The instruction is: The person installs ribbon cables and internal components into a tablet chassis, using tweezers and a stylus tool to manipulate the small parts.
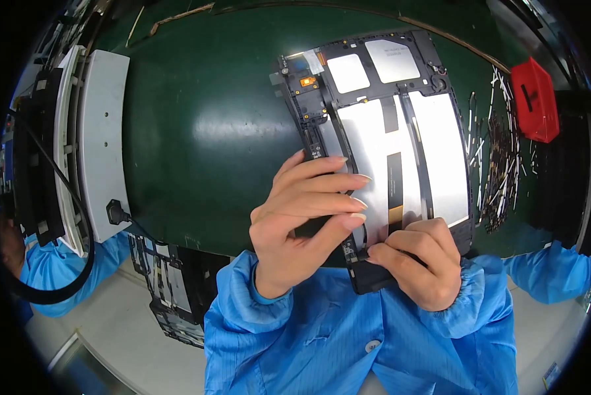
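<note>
An opened tablet-like panel (407, 158) rests tilted before me, its lower end near my chest. Its black frame carries silver plates, dark ribbon strips and small circuit parts along the left side. Over the left edge lies my left hand (302, 217), fingers stretched across the silver surface and the thumb close beneath them. Near the bottom of the panel my right hand (424, 263) is closed, with fingers curled and the thumb tip at the lower left circuit strip. Whatever is between those fingertips is too small and hidden to name.
The green tabletop (197, 131) bears a pile of thin black and white strips (500, 158) and a red tray (536, 99) at right. A white fixture (104, 145) with a black plug (116, 212) stands left. Below it sit stacked panel frames (173, 283). Blue sleeves (552, 273) show on both sides.
</note>
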Available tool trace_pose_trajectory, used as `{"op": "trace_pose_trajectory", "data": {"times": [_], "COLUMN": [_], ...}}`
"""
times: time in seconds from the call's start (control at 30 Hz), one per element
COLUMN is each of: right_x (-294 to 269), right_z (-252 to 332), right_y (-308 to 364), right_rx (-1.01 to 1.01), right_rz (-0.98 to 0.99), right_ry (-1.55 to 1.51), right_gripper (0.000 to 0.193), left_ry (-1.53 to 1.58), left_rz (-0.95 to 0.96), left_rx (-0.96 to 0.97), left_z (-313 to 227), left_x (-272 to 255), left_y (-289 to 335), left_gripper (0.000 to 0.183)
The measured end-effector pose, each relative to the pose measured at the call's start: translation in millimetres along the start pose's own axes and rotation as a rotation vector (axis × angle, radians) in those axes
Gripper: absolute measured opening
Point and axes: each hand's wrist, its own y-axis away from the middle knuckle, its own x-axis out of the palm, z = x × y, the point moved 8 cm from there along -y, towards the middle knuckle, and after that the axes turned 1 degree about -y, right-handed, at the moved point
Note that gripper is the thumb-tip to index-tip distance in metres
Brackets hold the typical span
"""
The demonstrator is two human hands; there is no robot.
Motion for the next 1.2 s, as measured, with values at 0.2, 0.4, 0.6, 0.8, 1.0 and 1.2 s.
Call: {"op": "trace_pose_trajectory", "data": {"times": [0.2,0.4,0.6,0.8,1.0,1.2], "right_x": [1,0,1,0,0,0], "right_z": [0,-1,-3,-3,-3,-4], "right_y": [-1,-1,-1,-3,0,-2], "right_rx": [-0.027,0.013,0.025,0.034,0.028,0.035], "right_rz": [0.016,0.013,0.008,0.021,0.026,0.064], "right_ry": [-0.026,-0.023,-0.029,-0.032,-0.031,-0.051], "right_gripper": [0.023,0.023,0.024,0.024,0.024,0.021], "left_ry": [-0.319,-0.441,-0.456,-0.431,-0.432,-0.466], "left_rz": [0.139,0.225,0.229,0.219,0.214,0.211], "left_rx": [0.177,0.146,0.097,0.091,0.089,0.078], "left_z": [-20,-12,-9,-8,-10,-11], "left_x": [11,22,23,22,22,23], "left_y": [-24,-36,-37,-37,-37,-37], "left_gripper": [0.009,0.010,0.009,0.010,0.010,0.014]}}
